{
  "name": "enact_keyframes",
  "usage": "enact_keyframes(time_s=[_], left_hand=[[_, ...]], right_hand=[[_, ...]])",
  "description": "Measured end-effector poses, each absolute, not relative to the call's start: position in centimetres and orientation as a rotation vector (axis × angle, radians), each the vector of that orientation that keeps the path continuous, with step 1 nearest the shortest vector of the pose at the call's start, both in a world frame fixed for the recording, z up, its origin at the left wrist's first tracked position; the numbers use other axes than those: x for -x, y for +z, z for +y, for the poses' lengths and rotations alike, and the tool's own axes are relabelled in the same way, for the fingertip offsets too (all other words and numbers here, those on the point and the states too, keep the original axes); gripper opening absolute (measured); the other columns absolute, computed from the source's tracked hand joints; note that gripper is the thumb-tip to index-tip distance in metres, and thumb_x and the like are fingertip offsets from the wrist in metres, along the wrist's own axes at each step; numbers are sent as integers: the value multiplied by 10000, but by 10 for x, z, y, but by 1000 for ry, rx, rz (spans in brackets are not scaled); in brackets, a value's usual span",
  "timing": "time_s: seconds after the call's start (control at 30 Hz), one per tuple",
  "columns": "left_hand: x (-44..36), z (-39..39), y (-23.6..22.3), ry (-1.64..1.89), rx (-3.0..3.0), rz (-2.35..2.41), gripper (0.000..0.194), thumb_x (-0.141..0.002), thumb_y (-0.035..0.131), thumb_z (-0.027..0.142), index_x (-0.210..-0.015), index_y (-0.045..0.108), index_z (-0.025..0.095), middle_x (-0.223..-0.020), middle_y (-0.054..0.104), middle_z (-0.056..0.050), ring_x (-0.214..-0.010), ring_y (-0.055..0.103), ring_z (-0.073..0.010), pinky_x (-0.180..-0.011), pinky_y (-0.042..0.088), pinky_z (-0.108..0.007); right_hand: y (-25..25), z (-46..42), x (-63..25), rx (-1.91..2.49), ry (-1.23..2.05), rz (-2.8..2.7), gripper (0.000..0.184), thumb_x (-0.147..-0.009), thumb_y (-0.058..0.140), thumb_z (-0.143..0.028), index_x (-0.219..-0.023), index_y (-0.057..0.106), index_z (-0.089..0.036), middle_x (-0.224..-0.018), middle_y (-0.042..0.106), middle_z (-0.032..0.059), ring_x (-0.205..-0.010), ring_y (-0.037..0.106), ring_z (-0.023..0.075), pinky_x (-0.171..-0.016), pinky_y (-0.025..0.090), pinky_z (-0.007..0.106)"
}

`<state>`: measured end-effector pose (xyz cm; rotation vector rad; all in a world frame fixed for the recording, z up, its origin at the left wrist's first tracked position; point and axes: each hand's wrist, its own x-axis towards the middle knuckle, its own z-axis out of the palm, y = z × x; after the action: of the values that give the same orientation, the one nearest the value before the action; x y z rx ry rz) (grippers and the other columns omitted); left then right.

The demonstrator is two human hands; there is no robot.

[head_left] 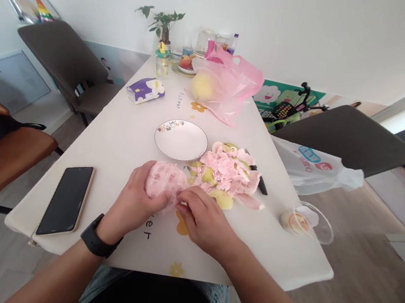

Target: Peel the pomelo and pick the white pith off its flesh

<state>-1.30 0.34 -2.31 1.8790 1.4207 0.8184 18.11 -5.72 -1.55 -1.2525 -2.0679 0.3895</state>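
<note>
A peeled pink pomelo (164, 179) rests in my left hand (143, 198), whose fingers and thumb curl around its left side. At the fruit's right side, my right hand (202, 215) pinches the pale pith with thumb and forefinger closed together. What lies right between those fingertips is too small to see clearly. To the right, a heap of torn pink and yellow-green peel (227, 173) spreads over the table. A white plate (181, 142) with a cartoon rim stands just beyond the pomelo, nothing on it. The dark handle of a knife (263, 185) sticks out beside the peel.
A phone (66, 200) lies at the table's left front. At the right edge stands a clear plastic cup (312, 222). Farther back are a tissue pack (146, 90), a pink bag (231, 87) around a yellow fruit, a tumbler (162, 60) and a potted plant (164, 25).
</note>
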Motion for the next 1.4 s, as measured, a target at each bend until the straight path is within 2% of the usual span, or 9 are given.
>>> enact_keyframes(time_s=[0.23, 0.43, 0.57, 0.67, 0.8, 0.97, 1.1, 1.23, 1.4], left_hand=[[15, 5, -24, 828, -1879, 1392, 717, -760, 703, 391, -1401, 440, 206, -1379, 544, -140, -1301, 514, -331, -1083, 435, -533], [16, 7, -27, 821, -1887, 1381, 736, -759, 712, 423, -1406, 436, 205, -1389, 535, -144, -1299, 518, -328, -1084, 433, -524], [16, 9, -26, 818, -1855, 1379, 729, -770, 698, 425, -1411, 430, 203, -1390, 534, -148, -1299, 518, -336, -1081, 429, -530], [17, 10, -25, 809, -1828, 1381, 704, -783, 682, 423, -1407, 436, 209, -1371, 549, -146, -1276, 535, -342, -1073, 427, -545], [17, 9, -27, 828, -1853, 1378, 717, -764, 695, 401, -1407, 439, 216, -1365, 551, -142, -1279, 534, -338, -1078, 427, -541], [17, 10, -25, 786, -1861, 1390, 703, -772, 692, 403, -1405, 448, 216, -1373, 549, -143, -1296, 522, -337, -1072, 437, -533], [15, 11, -18, 763, -1862, 1392, 707, -775, 691, 405, -1407, 443, 209, -1361, 557, -145, -1287, 526, -338, -1066, 441, -530], [13, 12, -15, 767, -1877, 1373, 615, -784, 677, 377, -1352, 493, 228, -1347, 567, -125, -1279, 532, -328, -1050, 458, -509], [13, 13, -16, 756, -1861, 1371, 644, -775, 685, 381, -1367, 479, 231, -1362, 560, -122, -1279, 530, -320, -1066, 445, -510]], right_hand=[[-11, -52, -184, 1279, 414, -2137, 167, -1028, 431, -239, -944, 573, -212, -953, 635, 78, -856, 592, 189, -757, 513, 334], [-7, -48, -188, 1264, 359, -2229, 162, -1011, 458, -218, -946, 605, -200, -932, 630, 69, -820, 570, 178, -703, 498, 311], [-9, -46, -191, 1206, 364, -2294, 174, -1007, 451, -209, -934, 609, -202, -968, 626, 75, -848, 575, 180, -730, 498, 321], [-13, -47, -193, 1256, 487, -2185, 73, -984, 533, -259, -975, 587, -210, -1001, 626, 72, -843, 582, 175, -721, 501, 317], [-16, -47, -194, 1332, 591, -2048, 100, -948, 605, -260, -1035, 572, -222, -1011, 611, 60, -743, 556, 147, -664, 487, 294], [-7, -40, -197, 1279, 441, -2245, 83, -970, 581, -280, -1020, 600, -217, -1019, 620, 68, -882, 593, 193, -715, 477, 320], [9, -33, -198, 1306, 332, -2442, 91, -988, 547, -269, -984, 614, -207, -976, 633, 57, -850, 586, 197, -672, 440, 318], [18, -30, -196, 1293, 326, -2541, 125, -1001, 520, -251, -947, 615, -190, -945, 632, 60, -851, 580, 200, -700, 443, 328], [16, -30, -195, 1273, 278, -2588, 177, -1018, 481, -261, -930, 611, -180, -926, 630, 56, -827, 566, 194, -689, 428, 322]])
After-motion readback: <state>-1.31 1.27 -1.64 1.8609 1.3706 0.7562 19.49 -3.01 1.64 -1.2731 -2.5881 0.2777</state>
